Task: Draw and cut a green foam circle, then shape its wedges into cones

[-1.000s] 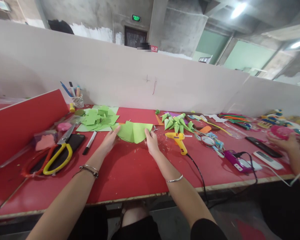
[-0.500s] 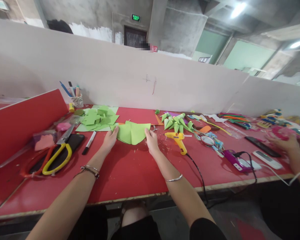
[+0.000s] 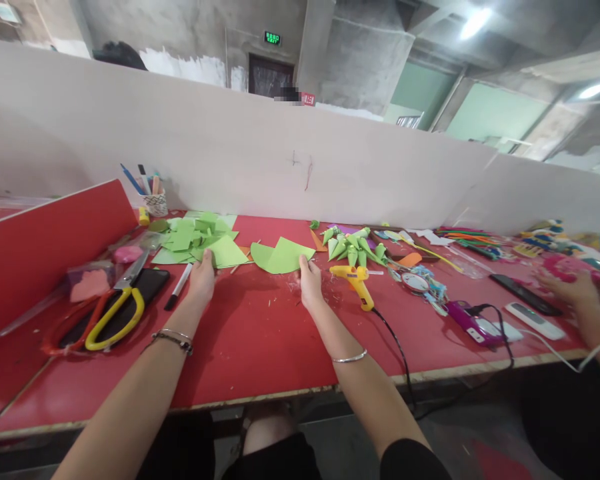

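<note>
Between the thumb and fingers of my left hand (image 3: 203, 275) is one piece of light green paper (image 3: 227, 253), its far edge near the pile of green paper pieces (image 3: 193, 235). My right hand (image 3: 310, 280) pinches a second piece, a folded green paper (image 3: 284, 256) with a rounded left part. A gap of red table separates the two pieces. Just right of my right hand lies a yellow glue gun (image 3: 355, 281). Behind it are several rolled green paper cones (image 3: 353, 245). A marker (image 3: 179, 287) lies left of my left hand.
Large scissors (image 3: 115, 310) with red and yellow handles lie over a dark phone (image 3: 153, 287). A pen cup (image 3: 155, 201) stands at the back left. At the right are a purple device (image 3: 475, 323), a remote (image 3: 534, 319), and another person's hand (image 3: 575, 287) holding something pink.
The green paper that both hands held together is now two separate pieces, one in each hand. My left hand has moved left towards the pile; my right hand moved slightly right.
</note>
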A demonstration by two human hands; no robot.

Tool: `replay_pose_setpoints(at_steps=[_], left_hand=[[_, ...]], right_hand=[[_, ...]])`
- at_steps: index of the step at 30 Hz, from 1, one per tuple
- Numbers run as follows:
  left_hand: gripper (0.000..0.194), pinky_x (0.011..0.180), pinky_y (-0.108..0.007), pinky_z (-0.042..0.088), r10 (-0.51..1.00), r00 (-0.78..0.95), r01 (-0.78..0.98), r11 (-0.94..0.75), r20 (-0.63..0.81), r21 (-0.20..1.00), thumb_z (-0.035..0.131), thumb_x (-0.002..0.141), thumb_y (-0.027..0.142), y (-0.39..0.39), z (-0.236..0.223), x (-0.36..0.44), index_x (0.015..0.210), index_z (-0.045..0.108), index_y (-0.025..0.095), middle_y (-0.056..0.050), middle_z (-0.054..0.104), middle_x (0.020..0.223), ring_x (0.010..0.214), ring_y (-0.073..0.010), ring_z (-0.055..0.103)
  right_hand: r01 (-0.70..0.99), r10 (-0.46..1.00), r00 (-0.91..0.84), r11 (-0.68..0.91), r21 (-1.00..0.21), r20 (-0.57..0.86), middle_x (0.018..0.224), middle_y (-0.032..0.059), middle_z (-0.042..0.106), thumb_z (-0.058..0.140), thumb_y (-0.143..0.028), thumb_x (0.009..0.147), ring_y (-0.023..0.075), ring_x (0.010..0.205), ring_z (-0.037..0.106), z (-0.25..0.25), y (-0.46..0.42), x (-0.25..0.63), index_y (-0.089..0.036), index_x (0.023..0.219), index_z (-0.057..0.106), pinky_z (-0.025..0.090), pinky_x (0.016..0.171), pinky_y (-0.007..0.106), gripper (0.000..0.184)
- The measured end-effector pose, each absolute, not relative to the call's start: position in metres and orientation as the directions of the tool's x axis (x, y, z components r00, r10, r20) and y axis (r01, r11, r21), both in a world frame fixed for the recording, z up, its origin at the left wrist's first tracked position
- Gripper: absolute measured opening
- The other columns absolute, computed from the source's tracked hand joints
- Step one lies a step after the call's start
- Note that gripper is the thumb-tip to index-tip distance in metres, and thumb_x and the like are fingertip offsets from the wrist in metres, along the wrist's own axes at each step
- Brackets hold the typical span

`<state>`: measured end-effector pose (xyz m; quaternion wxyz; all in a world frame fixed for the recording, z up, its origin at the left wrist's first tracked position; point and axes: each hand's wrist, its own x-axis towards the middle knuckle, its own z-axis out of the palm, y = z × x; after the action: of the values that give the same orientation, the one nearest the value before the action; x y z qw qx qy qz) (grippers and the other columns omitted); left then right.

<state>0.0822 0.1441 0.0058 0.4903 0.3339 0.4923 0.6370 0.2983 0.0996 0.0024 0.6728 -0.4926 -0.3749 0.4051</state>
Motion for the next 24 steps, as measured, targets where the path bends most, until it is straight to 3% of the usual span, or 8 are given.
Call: replay_pose_setpoints(at_steps=[3,7,12,15,18,21,24], left_hand=[[0.021,0.045,-0.019,0.039,0.942,-0.325,-0.373,-0.049,-0.081,0.926,0.054,0.075,0.036,0.141,0.012,0.086,0.068,0.043,0.019,0.006,0.049,0.056,0.045,-0.006,0.046],[0.011,0.054,-0.021,0.044,0.955,-0.279,-0.405,-0.022,-0.1,0.914,0.059,0.069,0.02,0.137,0.017,0.094,0.066,0.049,0.015,0.004,0.054,0.058,0.05,-0.0073,0.053],[0.014,0.051,-0.019,0.04,0.971,-0.233,-0.358,-0.032,-0.057,0.933,0.066,0.06,0.02,0.135,0.016,0.097,0.064,0.055,0.013,0.003,0.055,0.057,0.048,-0.0064,0.049],[0.019,0.048,-0.019,0.037,0.984,-0.176,-0.322,-0.044,-0.014,0.946,0.069,0.057,0.025,0.134,0.016,0.098,0.059,0.054,0.014,0.005,0.051,0.05,0.044,-0.0056,0.043],[0.024,0.048,-0.02,0.036,0.997,-0.083,-0.28,-0.019,-0.004,0.96,0.067,0.059,0.034,0.131,0.017,0.101,0.055,0.052,0.016,0.004,0.05,0.046,0.044,-0.0077,0.044],[0.026,0.047,-0.022,0.037,0.999,0.027,-0.228,0.024,-0.019,0.973,0.063,0.063,0.037,0.127,0.016,0.105,0.053,0.052,0.016,0.001,0.051,0.045,0.043,-0.0093,0.046],[0.021,0.046,-0.021,0.036,0.993,0.108,-0.151,0.059,-0.042,0.987,0.065,0.061,0.032,0.123,0.013,0.108,0.054,0.057,0.014,0.0,0.053,0.047,0.042,-0.0088,0.045]], right_hand=[[-0.191,0.938,0.328,0.187,-0.964,0.117,0.046,-0.0053,0.044,0.048,-0.043,0.075,0.0047,0.036,0.033,0.002,0.099,0.296,-0.019,0.056,0.039,0.025,0.036,0.019,0.032],[-0.216,0.942,0.31,0.198,-0.956,0.125,0.05,-0.0044,0.049,0.05,-0.039,0.074,0.0043,0.037,0.037,0.0,0.1,0.296,-0.017,0.059,0.045,0.029,0.038,0.019,0.027],[-0.171,0.975,0.199,0.138,-0.975,0.103,0.047,-0.0045,0.048,0.054,-0.038,0.071,0.004,0.036,0.038,-0.002,0.1,0.296,-0.016,0.056,0.047,0.029,0.039,0.019,0.028],[-0.24,0.978,0.191,0.131,-0.962,0.085,0.059,-0.0021,0.058,0.058,-0.033,0.068,0.0064,0.045,0.05,-0.003,0.102,0.294,-0.015,0.077,0.054,0.038,0.047,0.019,0.021],[-0.323,0.955,0.275,0.199,-0.925,0.11,0.078,0.0015,0.063,0.056,-0.028,0.069,0.011,0.065,0.06,-0.002,0.103,0.293,-0.018,0.109,0.044,0.045,0.061,0.023,0.043],[-0.229,0.953,0.221,0.257,-0.939,0.207,0.087,0.0032,0.061,0.052,-0.025,0.072,0.0115,0.069,0.06,0.001,0.1,0.292,-0.021,0.12,0.037,0.046,0.065,0.026,0.05],[-0.07,0.952,0.06,0.304,-0.95,0.3,0.084,0.002,0.06,0.051,-0.029,0.075,0.0115,0.067,0.057,0.006,0.094,0.288,-0.022,0.118,0.043,0.046,0.065,0.025,0.044]])
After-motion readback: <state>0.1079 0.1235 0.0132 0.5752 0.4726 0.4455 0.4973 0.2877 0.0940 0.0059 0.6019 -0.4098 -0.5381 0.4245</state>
